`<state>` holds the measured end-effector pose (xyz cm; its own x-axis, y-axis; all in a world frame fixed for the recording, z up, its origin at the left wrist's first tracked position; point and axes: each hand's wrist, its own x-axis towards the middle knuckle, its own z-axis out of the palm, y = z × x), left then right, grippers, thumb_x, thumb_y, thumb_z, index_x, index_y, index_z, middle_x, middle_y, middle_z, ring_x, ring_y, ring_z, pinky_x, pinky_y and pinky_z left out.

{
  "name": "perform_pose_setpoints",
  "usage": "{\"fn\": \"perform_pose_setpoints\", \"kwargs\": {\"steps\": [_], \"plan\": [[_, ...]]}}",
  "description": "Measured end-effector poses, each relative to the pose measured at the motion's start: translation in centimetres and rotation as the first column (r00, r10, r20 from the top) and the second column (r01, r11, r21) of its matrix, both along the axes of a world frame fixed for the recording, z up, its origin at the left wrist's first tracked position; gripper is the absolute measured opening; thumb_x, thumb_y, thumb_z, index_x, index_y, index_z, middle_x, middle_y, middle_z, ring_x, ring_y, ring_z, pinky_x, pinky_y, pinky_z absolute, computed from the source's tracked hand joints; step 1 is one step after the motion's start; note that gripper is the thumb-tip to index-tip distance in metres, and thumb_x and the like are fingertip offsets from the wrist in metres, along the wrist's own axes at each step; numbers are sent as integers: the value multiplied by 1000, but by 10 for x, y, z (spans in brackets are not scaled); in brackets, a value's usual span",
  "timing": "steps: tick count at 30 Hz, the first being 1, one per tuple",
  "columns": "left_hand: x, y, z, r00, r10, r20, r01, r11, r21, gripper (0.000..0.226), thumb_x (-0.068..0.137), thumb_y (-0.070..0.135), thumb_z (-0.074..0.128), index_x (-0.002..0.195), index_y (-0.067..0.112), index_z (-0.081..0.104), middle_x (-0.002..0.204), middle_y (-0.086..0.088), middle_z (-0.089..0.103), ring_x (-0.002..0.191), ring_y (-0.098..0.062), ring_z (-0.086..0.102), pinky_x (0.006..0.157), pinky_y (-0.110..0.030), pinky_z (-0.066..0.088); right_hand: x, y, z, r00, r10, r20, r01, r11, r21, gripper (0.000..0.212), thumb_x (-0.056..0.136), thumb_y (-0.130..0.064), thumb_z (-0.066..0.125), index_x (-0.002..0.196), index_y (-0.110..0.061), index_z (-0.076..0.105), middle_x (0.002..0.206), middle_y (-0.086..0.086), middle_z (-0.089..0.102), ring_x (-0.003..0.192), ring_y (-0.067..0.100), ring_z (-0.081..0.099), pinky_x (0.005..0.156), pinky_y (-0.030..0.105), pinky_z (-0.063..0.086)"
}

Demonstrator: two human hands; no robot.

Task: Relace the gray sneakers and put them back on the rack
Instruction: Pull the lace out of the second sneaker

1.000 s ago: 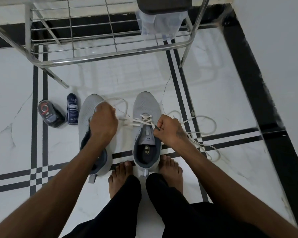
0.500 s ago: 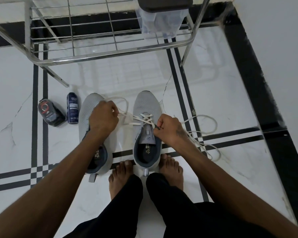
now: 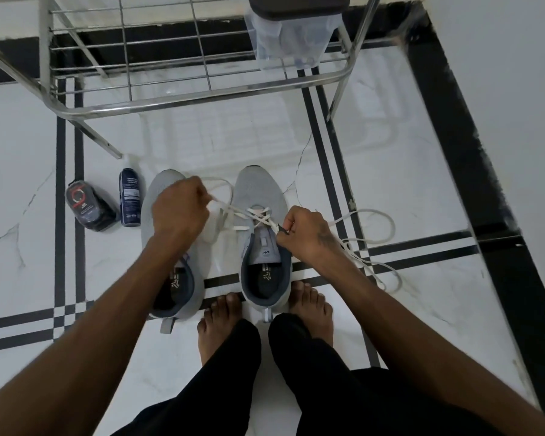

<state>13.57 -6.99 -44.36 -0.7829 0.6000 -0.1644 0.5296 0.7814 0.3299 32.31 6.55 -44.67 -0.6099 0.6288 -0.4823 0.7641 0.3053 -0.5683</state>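
Steel wire shoe rack (image 3: pixel 183 99) stands at top of view w/ a clear lidded plastic box (image 3: pixel 291 36) on its shelf; shelf space beside it looks free for the pair. Both gray sneakers sit on the marble floor, toes toward the rack, heels by the bare feet, prob. so the eyelets face the person. Left sneaker (image 3: pixel 167 247) partly under the left arm, lacing not visible. Right sneaker (image 3: pixel 261 234) has white lace (image 3: pixel 372 228) crossed thru lower eyelets only, slack looped on floor to the right. Left hand (image 3: pixel 180 212) fingers curled tight, pulling one lace end taut. Right hand (image 3: pixel 306 234) pinches the other end near the tip at an upper eyelet, prob. to thread it. Two dark bottles (image 3: pixel 107 204) lie left, apart.
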Motion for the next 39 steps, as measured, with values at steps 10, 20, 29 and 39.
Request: {"fn": "perform_pose_setpoints", "kwargs": {"steps": [10,20,29,39], "plan": [[47,50,1,882,-468,53,468,858,-212,8,91,24,60,98,21,63,105,-2,63,95,-28,63,73,-35,45,3,-1,-4,999,-18,26,18,1000,-8,13,81,-21,71,87,-16,60,81,-1,63,73,16,62,57,25,47],[14,2,12,976,-197,91,207,971,-123,57,93,35,61,137,9,39,134,-14,40,108,-33,58,76,-43,50,-4,-6,3,954,299,31,-298,926,233,30,88,-22,64,117,-22,56,111,1,52,103,21,51,79,31,45],[74,-2,-7,927,-252,278,243,968,67,41,88,28,58,129,22,54,97,-14,70,92,-36,64,67,-32,42,-38,1,-6,879,440,186,-478,806,349,12,92,-23,64,98,-16,73,104,2,62,100,24,62,71,30,44],[76,-6,-16,913,-335,231,308,940,147,52,86,27,58,137,23,46,90,-12,71,85,-35,65,68,-36,46,-18,-6,-3,970,241,-12,-222,911,349,25,88,-15,56,113,-15,60,119,5,52,106,21,51,84,35,49]]}}
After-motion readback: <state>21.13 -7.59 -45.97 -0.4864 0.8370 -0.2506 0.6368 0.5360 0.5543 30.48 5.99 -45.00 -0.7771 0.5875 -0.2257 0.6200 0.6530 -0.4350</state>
